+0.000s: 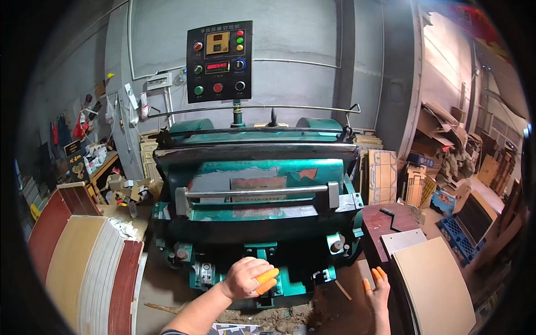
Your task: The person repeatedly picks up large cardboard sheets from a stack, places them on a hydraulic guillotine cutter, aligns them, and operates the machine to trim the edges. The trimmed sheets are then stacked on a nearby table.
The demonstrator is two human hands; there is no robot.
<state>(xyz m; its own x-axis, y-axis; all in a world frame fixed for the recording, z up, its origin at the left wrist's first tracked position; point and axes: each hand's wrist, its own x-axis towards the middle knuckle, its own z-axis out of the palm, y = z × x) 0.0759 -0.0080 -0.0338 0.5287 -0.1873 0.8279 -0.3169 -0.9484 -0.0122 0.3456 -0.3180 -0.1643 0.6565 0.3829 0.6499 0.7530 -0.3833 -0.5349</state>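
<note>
My left hand (pixel 249 278) is in front of the lower middle of a green die-cutting press (pixel 245 216). Its fingers, some in orange finger cots, curl closed, and no object shows in them. My right hand (pixel 378 290) is held up at the lower right, fingers apart, with orange cots on several tips. Beside it, to the right, lies a stack of tan cardboard sheets (pixel 432 279). A narrow pale piece (pixel 365 270) shows just behind the right hand; I cannot tell whether the fingers touch it. A steel bar (pixel 257 192) crosses the press front.
A black control panel (pixel 220 61) with buttons stands above the press. At left are stacked sheets (pixel 78 262) between reddish boards. A dark red table (pixel 375 220) bears a crank handle (pixel 391 219). Scraps (pixel 237 328) litter the floor near the press; a blue pallet (pixel 455 240) lies far right.
</note>
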